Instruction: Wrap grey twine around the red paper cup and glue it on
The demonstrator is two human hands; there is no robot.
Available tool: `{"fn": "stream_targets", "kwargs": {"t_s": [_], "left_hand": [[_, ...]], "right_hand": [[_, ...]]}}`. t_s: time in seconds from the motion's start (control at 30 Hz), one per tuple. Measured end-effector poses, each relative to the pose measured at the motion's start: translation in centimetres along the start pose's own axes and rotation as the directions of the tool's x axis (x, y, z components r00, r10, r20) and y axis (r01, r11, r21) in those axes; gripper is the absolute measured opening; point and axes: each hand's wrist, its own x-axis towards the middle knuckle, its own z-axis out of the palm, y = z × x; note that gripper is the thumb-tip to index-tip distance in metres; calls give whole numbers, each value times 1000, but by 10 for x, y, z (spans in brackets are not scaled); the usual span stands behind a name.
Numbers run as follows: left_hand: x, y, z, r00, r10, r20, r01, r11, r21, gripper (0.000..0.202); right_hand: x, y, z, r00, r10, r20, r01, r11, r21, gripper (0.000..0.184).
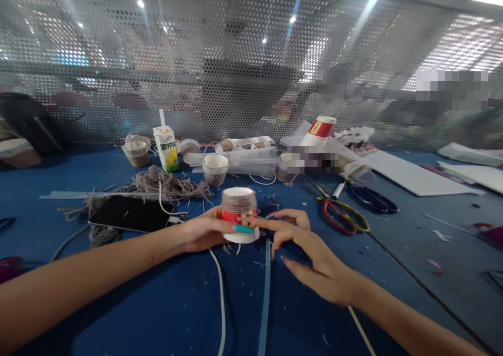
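Observation:
My left hand (pixel 206 227) is closed around a red and white paper cup (pixel 239 235), its rim up and grey-brown cord wound around the upper part. A turquoise nail shows across the cup's front. From the other side my right hand (pixel 314 251) reaches over with its fingers bent and apart. Its index finger seems to touch the cup's red band, and nothing shows in its grasp. A flat, pale translucent strip (pixel 266 293) runs from near the cup down to the picture's lower edge. Behind stands a small cord-wrapped cup with a handle (pixel 215 172).
Left of the cup lie a phone (pixel 129 213) on a white cable (pixel 220 293) and a heap of grey cord (pixel 168 185). A drink carton (pixel 166 149) stands behind. Scissors with red and yellow handles (pixel 346 219) lie right. A perforated metal screen (pixel 176 73) closes the back.

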Motion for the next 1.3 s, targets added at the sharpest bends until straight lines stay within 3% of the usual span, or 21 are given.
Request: {"fn": "stream_targets", "kwargs": {"t_s": [0.13, 0.23, 0.33, 0.43, 0.53, 0.73, 0.83, 1.0, 1.07, 1.2, 1.3], "left_hand": [[0, 0, -2, 999, -11, 46, 12, 1000, -5, 55], [-1, 1, -2, 997, -22, 76, 23, 1000, -16, 58], [-1, 2, -3, 996, -21, 85, 23, 1000, -20, 58], [-1, 1, -4, 995, -14, 103, 16, 1000, -16, 55], [-1, 0, -5, 994, -13, 105, 14, 1000, -4, 52], [0, -1, -6, 993, -12, 121, 10, 1000, 12, 52], [-1, 0, -6, 993, -22, 119, 22, 1000, 3, 53], [-1, 1, -4, 995, -31, 91, 35, 999, -34, 57], [-1, 1, -3, 995, -29, 91, 32, 999, -29, 57], [-1, 0, -3, 995, -22, 94, 23, 1000, -5, 53], [-2, 2, -4, 995, -24, 95, 25, 1000, -9, 55]], "right_hand": [[-1, 1, -1, 993, 121, -4, -119, 976, 180, 23], [-3, 8, 2, 972, 232, -27, -198, 881, 430, 18], [-3, 16, 5, 950, 304, -65, -192, 737, 648, 15], [-1, 18, 5, 937, 327, -124, -129, 653, 746, 9], [1, 14, 3, 936, 327, -129, -109, 620, 777, 7], [-1, 6, 6, 945, 319, 74, -254, 569, 782, 20], [-2, 7, 7, 936, 349, 50, -255, 572, 780, 14], [2, 9, 4, 900, 426, -96, -192, 583, 789, 9], [3, 7, 3, 909, 408, -84, -188, 582, 791, 9], [0, 2, 5, 928, 366, 72, -282, 562, 778, 13], [-2, 0, 7, 899, 437, 14, -283, 557, 781, 7]]}}
